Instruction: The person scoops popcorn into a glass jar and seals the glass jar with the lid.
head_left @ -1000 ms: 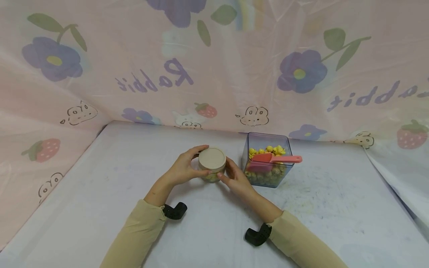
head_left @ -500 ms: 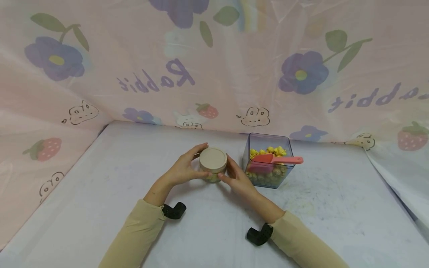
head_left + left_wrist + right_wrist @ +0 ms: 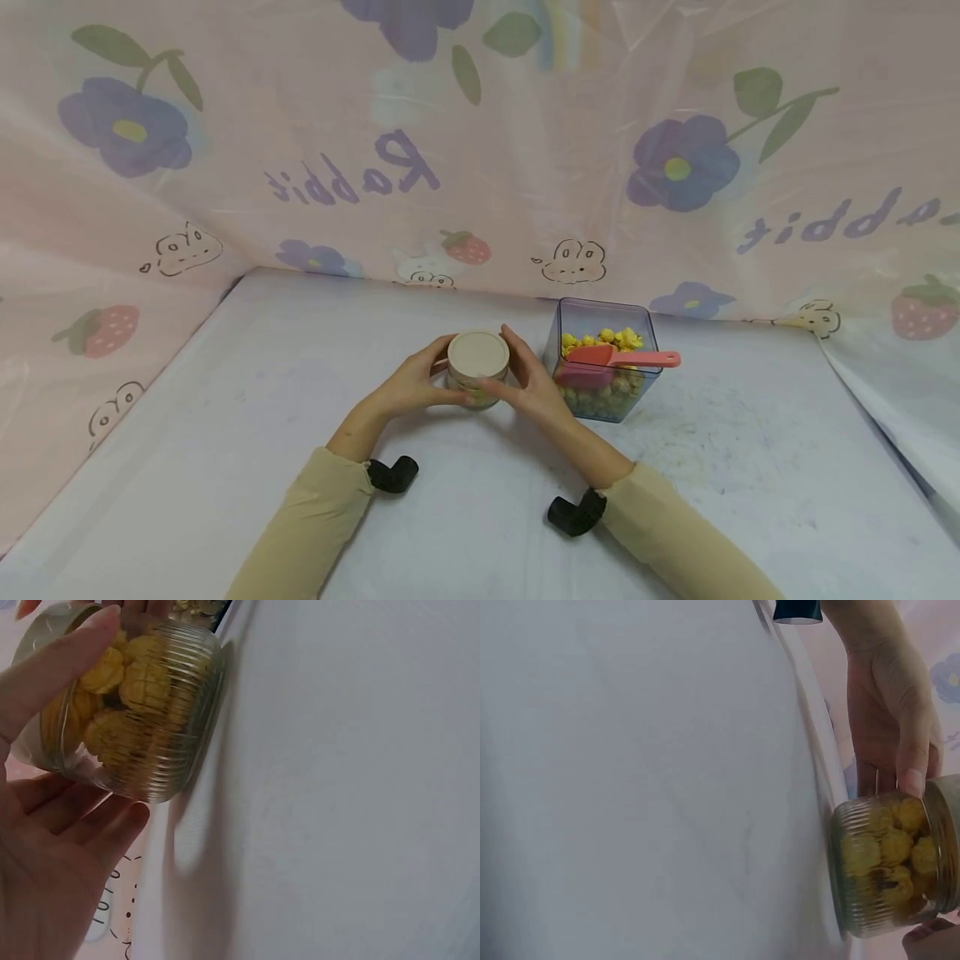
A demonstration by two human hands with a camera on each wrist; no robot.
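A clear ribbed glass jar with yellow popcorn inside stands upright on the white table, with a beige lid on top. From its left side my left hand holds the jar, the thumb across the front of the glass and the fingers round behind. My right hand grips round the lid from the right: its thumb lies at the lid's lower front edge, and its fingers reach toward the back. In the right wrist view the jar hides most of that hand.
A clear bluish bin of popcorn stands just right of the jar, with a pink scoop lying in it, handle over the rim. A patterned curtain closes off the back of the table.
The right hand has turned about the lid: its fingers moved up and back, its thumb slid left along the front. The left fingers shifted slightly lower. The jar stays in place.
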